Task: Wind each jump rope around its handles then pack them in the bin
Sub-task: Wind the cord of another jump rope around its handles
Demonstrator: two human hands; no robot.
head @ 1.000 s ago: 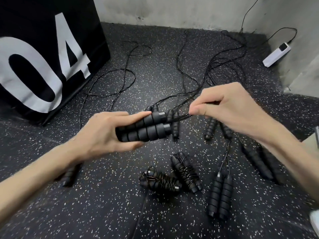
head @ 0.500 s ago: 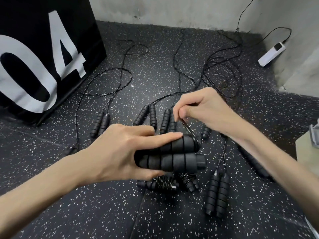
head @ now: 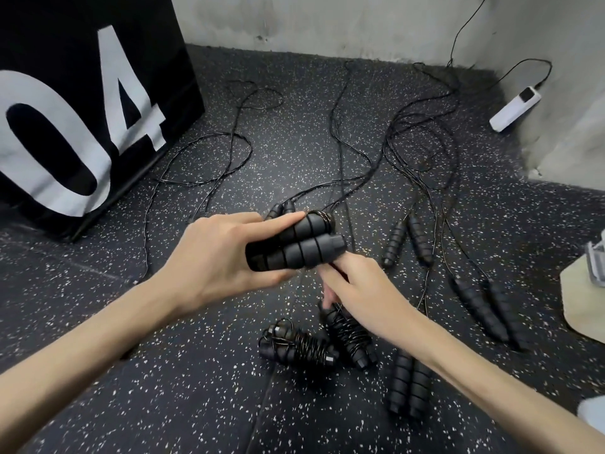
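Handles (head: pixel 296 247) in left hand (head: pixel 226 257) (paired)

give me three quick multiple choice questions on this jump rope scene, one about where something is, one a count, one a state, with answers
1. Where is the white power strip?
A. far right, by the wall
B. under the black box
C. between the wound ropes

2. How many fully wound rope bundles lie on the floor near the hands?
A. none
B. two
C. five

3. What is the left hand doing?
A. resting flat on the floor
B. gripping a pair of handles
C. hanging idle

Answers: 1 A, the strip lies beside the wall at the far right. 2 B, one wound bundle and a second wound bundle lie side by side. 3 B, its fingers curl round the pair of handles held off the floor.
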